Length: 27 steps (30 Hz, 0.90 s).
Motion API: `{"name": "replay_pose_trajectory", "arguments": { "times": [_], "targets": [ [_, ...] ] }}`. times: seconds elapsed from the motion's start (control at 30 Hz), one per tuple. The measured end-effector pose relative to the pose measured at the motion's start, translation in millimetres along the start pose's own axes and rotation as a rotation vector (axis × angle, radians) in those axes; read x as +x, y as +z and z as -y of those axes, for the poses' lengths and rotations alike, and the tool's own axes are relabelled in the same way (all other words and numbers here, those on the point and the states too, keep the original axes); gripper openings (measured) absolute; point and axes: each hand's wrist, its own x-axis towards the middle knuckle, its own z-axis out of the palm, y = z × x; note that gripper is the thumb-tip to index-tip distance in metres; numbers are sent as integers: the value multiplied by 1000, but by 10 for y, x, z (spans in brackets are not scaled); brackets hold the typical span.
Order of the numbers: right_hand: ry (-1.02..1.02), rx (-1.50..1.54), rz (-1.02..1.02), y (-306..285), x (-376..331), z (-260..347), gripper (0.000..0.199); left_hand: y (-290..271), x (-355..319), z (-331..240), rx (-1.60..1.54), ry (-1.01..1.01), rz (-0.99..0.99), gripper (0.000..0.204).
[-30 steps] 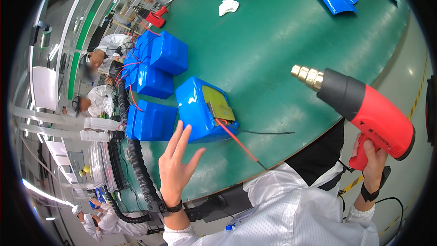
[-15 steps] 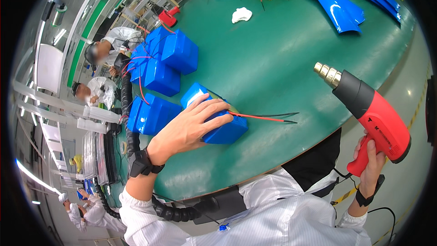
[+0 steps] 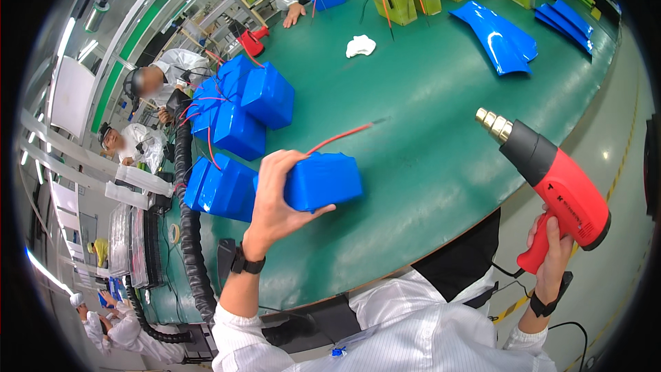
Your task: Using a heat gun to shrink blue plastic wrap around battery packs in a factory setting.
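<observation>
My left hand (image 3: 275, 196) grips a blue film-wrapped battery pack (image 3: 325, 182) at its left end, thumb along the near lower edge and fingers over the top. A red wire (image 3: 341, 136) with a dark tip sticks out from behind the pack toward the right. In my right hand (image 3: 549, 248) is a red and black heat gun (image 3: 568, 193), held by its handle off the table's right edge. Its stepped metal nozzle (image 3: 494, 125) points up and left, well apart from the pack.
Several wrapped blue packs (image 3: 239, 131) stand at left beside a black corrugated hose (image 3: 186, 200). Yellow-green packs (image 3: 392, 1) and blue film sleeves (image 3: 499, 38) lie along the far side of the green table (image 3: 413, 131). A white crumpled piece (image 3: 361, 45) lies mid-table. A co-worker's hand (image 3: 295, 14) rests at the far edge.
My left hand has turned the pack, so a flat blue side now shows and its wires lie behind it. The heat gun stays nearly in place. A co-worker's hand appears at the far edge.
</observation>
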Motion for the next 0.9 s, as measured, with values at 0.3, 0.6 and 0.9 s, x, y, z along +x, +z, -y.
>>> {"name": "replay_pose_trajectory", "arguments": {
  "times": [0.3,0.6,0.9],
  "targets": [
    [19,-31,27,-37,114,-91,40,237,-1000,188,-384,-594,-645,88],
    [-14,-11,122,210,362,-91,42,651,-1027,155,-433,-740,-912,86],
    [-86,-333,495,459,177,-173,36,548,-1021,273,-408,-665,-766,89]
  ]
}}
